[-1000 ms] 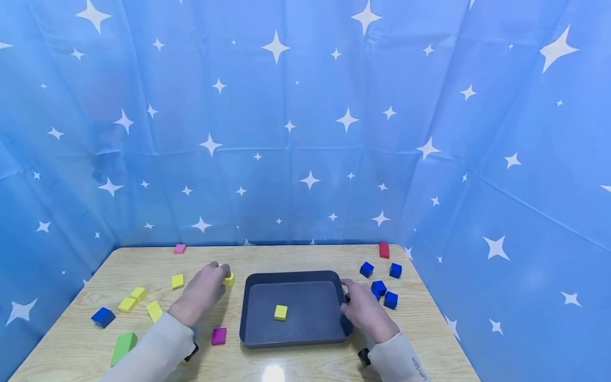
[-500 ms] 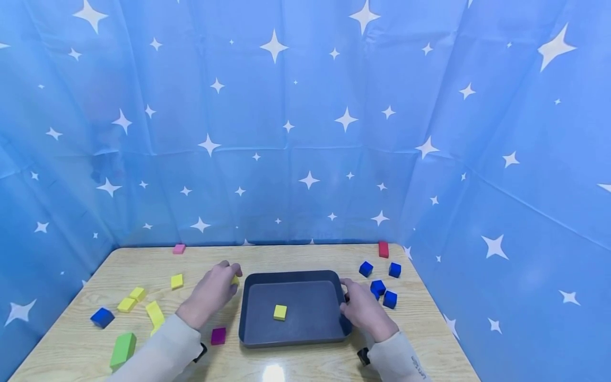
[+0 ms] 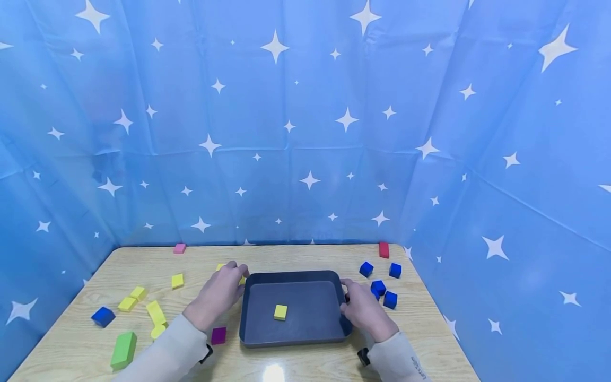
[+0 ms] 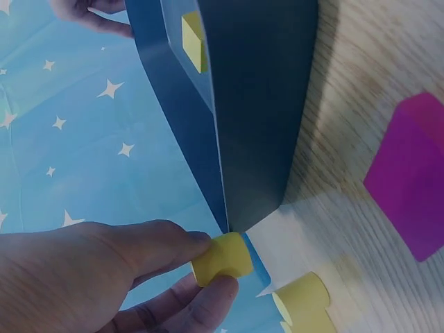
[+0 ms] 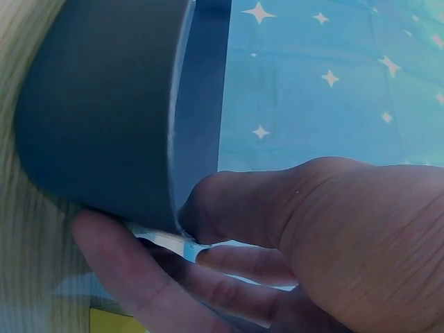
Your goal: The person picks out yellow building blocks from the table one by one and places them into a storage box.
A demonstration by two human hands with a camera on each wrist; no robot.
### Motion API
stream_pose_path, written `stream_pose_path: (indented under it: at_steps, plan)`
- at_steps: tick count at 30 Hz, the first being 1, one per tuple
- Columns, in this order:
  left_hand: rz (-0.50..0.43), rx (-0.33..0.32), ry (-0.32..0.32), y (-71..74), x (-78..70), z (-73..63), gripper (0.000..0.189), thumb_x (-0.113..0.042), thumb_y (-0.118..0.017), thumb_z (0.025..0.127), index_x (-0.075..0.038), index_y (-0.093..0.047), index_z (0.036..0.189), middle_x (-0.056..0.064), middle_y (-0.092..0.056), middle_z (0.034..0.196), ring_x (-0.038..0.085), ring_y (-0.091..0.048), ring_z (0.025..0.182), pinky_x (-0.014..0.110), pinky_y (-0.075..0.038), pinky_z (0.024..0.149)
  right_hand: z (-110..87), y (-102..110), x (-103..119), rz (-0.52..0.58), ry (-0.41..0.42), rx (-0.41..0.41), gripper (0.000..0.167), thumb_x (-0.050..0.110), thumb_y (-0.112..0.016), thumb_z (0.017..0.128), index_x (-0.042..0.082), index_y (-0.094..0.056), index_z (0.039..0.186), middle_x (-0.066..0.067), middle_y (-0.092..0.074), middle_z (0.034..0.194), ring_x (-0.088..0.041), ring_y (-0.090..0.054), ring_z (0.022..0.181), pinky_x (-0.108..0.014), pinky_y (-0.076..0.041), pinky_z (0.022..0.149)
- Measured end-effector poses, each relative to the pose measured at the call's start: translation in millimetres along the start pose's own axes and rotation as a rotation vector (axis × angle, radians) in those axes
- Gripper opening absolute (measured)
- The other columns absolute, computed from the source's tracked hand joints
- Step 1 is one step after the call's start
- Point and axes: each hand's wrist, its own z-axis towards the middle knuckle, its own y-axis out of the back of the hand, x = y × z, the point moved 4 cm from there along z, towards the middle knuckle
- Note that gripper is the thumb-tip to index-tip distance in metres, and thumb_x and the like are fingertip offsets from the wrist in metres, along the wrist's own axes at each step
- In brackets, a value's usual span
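Yellow block (image 4: 223,259) is pinched between thumb and fingertips of the left hand (image 3: 217,294), just beside the far left corner of the tray (image 3: 315,307); contact with the tray can't be confirmed. Tray's right end is gripped by the right hand (image 3: 366,312), thumb over the rim. Likely trouble: the tray's rim could be clipped and the block knocked loose, since the corner is so close and only a fingertip pinch is used; the tray could also be skewed if bumped there, being held at its right end only. A second yellow piece (image 4: 302,298), on the table (image 3: 267,257) near that same corner, could be brushed by the fingers. Block's free end seems to be pointed down, toward the table; long axis can't be settled, part being covered by fingers. One square yellow piece (image 3: 280,312) is seen inside the tray, left of its middle.
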Motion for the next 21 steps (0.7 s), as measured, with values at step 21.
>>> stream_pose_path:
  at_steps: [21]
  plan:
    - [-0.060,0.008,-0.025,-7.7,-24.5,0.1,0.024,0.003,-0.091,0.097,-0.004,-0.082,0.117,0.015,-0.077,0.106,0.018,-0.070,0.083,0.029,-0.067,0.069,-0.1,1.4,1.3,-0.011,0.025,-0.014,0.064,-0.005,-0.076,0.105,-0.003,-0.057,0.166,-0.018,-0.081,0.114,-0.019,-0.070,0.075,-0.033,-0.057,0.063]
